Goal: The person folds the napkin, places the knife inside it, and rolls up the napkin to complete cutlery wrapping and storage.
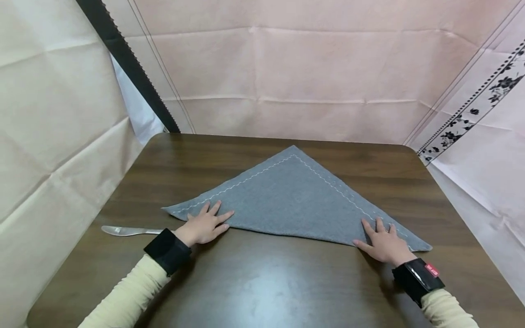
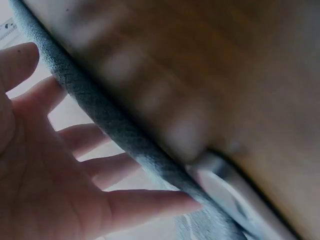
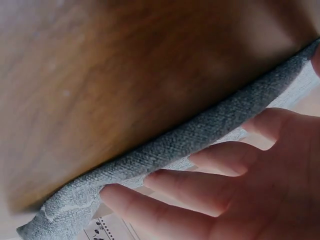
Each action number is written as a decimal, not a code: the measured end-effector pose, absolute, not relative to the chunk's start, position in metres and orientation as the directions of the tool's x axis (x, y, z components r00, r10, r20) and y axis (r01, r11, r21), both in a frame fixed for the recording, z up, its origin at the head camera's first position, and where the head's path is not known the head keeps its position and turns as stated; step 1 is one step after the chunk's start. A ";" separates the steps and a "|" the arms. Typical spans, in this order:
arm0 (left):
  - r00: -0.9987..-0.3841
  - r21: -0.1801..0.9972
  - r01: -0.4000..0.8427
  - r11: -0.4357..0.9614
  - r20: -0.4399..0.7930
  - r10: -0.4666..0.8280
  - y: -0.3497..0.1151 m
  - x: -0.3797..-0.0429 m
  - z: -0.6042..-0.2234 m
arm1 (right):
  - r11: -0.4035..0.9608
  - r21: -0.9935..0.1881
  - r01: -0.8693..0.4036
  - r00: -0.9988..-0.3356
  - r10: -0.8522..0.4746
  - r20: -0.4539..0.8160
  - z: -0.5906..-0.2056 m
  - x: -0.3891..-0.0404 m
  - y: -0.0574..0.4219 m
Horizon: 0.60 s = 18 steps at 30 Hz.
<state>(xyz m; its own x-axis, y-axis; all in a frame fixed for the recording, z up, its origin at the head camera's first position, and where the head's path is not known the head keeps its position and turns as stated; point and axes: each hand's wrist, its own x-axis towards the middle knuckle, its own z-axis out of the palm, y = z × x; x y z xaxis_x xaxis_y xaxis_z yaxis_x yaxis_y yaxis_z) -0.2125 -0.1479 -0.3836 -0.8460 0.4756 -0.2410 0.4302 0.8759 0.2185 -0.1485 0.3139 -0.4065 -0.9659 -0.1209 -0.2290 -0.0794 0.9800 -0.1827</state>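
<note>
Well spread, the fingers of the left hand [image 1: 205, 225] lie almost straight on the left part of a grey-blue cloth [image 1: 283, 200], gripping nothing, with the thumb by the long edge. The fingers of the right hand [image 1: 385, 243] are fanned out too, resting near the cloth's right corner, its thumb at the same edge. Both palms are toward the person's side of that edge, and in the wrist views the edge looks thick and rounded, like a fold.

The cloth lies on the table as a wide triangle, its peak pointing away from the person and its long side nearest them. White stitching follows the two shorter sides. To the left, a metal knife [image 1: 125, 231] lies with its blade pointing outward and its handle running behind the left wrist; the left wrist view is blurred, so whether the handle touches the cloth is hard to say.

Black straps [image 1: 168, 251] wrap both wrists, the right one bearing a red tag [image 1: 432, 269], above cream sleeves [image 1: 127, 294]. Beneath everything is a brown wooden table [image 1: 254, 282] with rounded far corners. Beyond it hang pale, creased sheets [image 1: 328, 68], with a black band [image 1: 131, 68] at left and a flowered strip [image 1: 471, 116] at right.
</note>
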 end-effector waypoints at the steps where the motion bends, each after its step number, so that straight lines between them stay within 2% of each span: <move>1: -0.851 0.216 0.441 0.871 -0.208 0.483 -0.150 -0.212 -0.383 | 0.980 -0.182 -0.082 -0.965 -0.124 -0.231 -0.406 -0.148 0.314; 6: -0.885 0.129 0.465 0.876 0.032 0.465 -0.178 -0.217 -0.371 | 0.983 -0.162 -0.085 -0.957 -0.125 -0.260 -0.400 -0.151 0.315; 8: -0.899 0.090 0.436 0.895 0.078 0.430 -0.198 -0.219 -0.365 | 0.984 -0.155 -0.083 -0.953 -0.124 -0.275 -0.398 -0.152 0.316; 10: -0.919 0.076 0.394 0.916 0.038 0.392 -0.220 -0.219 -0.360 | 0.984 -0.154 -0.084 -0.949 -0.127 -0.289 -0.396 -0.153 0.316; 15: -0.927 0.031 0.310 0.950 -0.212 0.309 -0.264 -0.206 -0.357 | 0.985 -0.142 -0.095 -0.940 -0.136 -0.314 -0.396 -0.155 0.314; 18: -0.931 -0.071 0.321 0.944 -0.206 0.301 -0.281 -0.197 -0.359 | 0.985 -0.130 -0.112 -0.941 -0.147 -0.305 -0.397 -0.157 0.312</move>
